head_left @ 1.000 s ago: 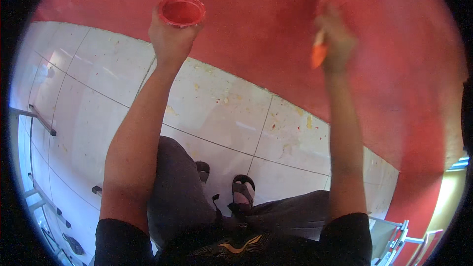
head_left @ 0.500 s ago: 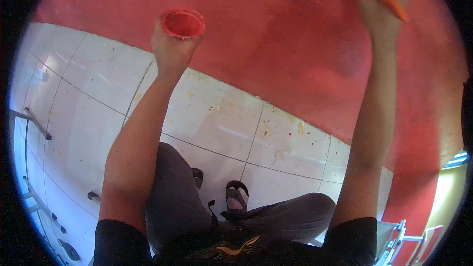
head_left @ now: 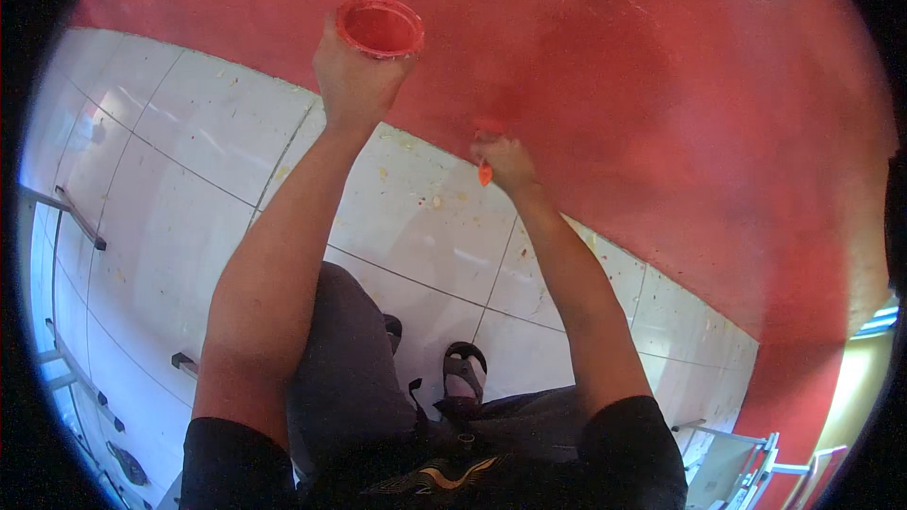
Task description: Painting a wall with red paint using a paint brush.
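Brush mostly hidden in right hand, orange handle tip showing; left hand grips red cup; red wall close ahead.

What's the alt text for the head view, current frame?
Seen from above, a person's right hand holds an orange-handled brush against a red wall near its base, while the left hand holds up a small red cup. Below are a white tiled floor speckled with paint, grey trousers and sandalled feet.
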`<state>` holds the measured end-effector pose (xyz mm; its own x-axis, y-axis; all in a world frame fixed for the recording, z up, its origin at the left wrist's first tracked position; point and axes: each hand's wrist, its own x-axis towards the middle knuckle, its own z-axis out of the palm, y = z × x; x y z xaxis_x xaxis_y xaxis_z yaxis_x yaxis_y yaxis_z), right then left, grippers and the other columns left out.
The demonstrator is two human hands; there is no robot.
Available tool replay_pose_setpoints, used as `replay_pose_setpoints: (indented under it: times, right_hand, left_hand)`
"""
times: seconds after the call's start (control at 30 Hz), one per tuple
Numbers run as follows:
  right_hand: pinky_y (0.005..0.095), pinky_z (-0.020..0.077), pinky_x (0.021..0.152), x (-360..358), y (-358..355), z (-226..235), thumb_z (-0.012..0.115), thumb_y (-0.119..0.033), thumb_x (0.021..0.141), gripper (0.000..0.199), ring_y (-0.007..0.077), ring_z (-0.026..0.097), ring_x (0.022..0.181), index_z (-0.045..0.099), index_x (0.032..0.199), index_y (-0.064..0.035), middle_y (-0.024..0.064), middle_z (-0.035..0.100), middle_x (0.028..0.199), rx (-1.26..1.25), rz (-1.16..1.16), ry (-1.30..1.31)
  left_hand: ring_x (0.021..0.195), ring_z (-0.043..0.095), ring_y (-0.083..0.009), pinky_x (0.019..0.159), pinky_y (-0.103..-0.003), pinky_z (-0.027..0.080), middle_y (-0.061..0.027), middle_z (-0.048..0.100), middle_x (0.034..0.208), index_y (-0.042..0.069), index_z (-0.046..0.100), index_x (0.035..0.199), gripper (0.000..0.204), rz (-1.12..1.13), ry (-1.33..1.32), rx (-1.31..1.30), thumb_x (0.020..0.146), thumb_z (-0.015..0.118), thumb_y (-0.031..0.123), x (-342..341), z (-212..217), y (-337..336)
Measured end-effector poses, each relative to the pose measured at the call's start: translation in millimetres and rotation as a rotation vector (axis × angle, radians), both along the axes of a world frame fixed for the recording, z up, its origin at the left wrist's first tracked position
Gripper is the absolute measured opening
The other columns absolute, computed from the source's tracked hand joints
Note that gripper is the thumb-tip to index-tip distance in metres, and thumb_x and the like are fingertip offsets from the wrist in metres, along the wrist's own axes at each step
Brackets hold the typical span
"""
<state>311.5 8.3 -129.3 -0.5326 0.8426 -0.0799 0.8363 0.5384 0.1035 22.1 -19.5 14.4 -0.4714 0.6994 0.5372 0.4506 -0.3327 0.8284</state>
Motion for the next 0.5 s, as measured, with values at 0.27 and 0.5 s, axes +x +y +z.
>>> replay_pose_setpoints:
  times: [0.27,0.5]
  right_hand:
    - [0.0362,0.0553,0.073,-33.7,16.3,192.4,0.060,0.000,0.071,0.019,0.0277,0.071,0.081,0.070,0.087,-0.0047,0.0129,0.072,0.086,0.383,0.242,0.764]
    - [0.0291,0.0480,0.065,-23.9,12.2,323.8,0.057,0.005,0.086,0.011,0.0138,0.057,0.072,0.062,0.076,0.0023,0.0074,0.062,0.078,1.028,0.521,1.087]
  left_hand:
    - [0.100,0.067,-0.0335,0.083,-0.041,0.055,-0.0163,0.069,0.104,0.003,0.057,0.115,0.068,0.035,0.008,-0.037,0.058,0.089,0.023,-16.4,-8.5,-7.0]
    - [0.100,0.067,-0.0323,0.082,-0.040,0.055,-0.0162,0.069,0.105,0.002,0.056,0.115,0.071,0.011,0.065,0.028,0.058,0.090,0.027,-11.6,-20.6,12.7]
